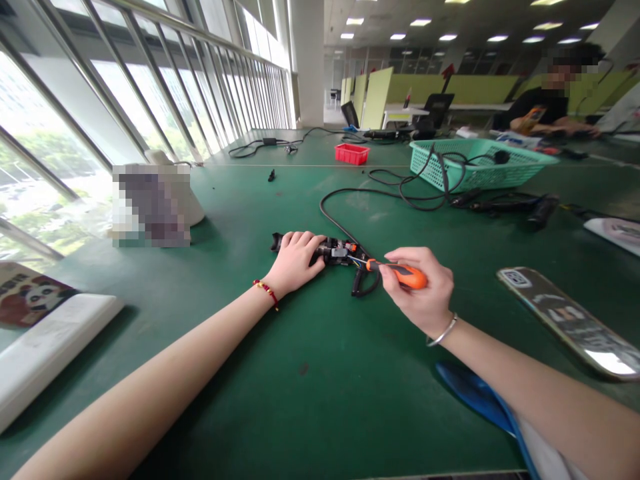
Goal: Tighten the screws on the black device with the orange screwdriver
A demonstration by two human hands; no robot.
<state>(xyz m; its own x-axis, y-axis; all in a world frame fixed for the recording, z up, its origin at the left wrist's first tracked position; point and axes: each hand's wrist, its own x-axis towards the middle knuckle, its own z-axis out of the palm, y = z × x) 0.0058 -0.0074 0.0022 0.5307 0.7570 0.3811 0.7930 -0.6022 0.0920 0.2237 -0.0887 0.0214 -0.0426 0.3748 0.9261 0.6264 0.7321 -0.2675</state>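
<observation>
- While the left hand (298, 264) curls around a black device (340, 253) on the table (310, 407), the right hand (425, 300) pinches an orange screwdriver (412, 275), its shaft pointing into the device's exposed wires (359, 263).
- The device lies well apart from the table's near edge.
- Toward the far edge sit a red tray (351, 155) and a green basket (493, 177).

the left hand (296, 261) covers the middle of a black tool (342, 253), and whether the tip of the screwdriver (409, 275) touches it is too small to tell. by the left edge of the desk (300, 417), a pixelated patch (153, 207) partly masks a pale object (197, 208). along that edge a panda-printed box (35, 298) is cut off, as is the phone (560, 317) toward the right edge.
</observation>
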